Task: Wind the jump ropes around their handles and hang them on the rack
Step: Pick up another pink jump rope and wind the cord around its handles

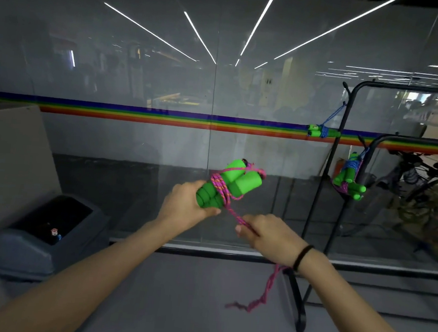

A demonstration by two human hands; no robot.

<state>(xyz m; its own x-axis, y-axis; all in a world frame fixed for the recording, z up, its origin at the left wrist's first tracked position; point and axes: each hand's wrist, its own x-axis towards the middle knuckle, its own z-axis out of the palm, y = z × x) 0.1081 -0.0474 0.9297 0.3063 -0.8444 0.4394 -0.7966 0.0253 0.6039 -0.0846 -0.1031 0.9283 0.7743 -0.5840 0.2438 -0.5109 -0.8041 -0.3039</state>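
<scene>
The left hand (183, 205) grips the paired green handles (227, 184), fingers closed around their lower ends. The right hand (267, 232) pinches the pink rope (237, 218), which circles the handles and trails toward the grey floor (176, 293). Behind stands a glass wall (140, 81) with a rainbow stripe (164, 117); the black rack (345, 149) at right holds two wound ropes (348, 176)

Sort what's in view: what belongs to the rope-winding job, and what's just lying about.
Job:
- green foam handles, in left hand
- pink braided rope, pulled by right hand
- black metal rack
- two wound green-handled rope bundles hanging on it

Lying about:
- grey lidded bin
- bicycle
</scene>
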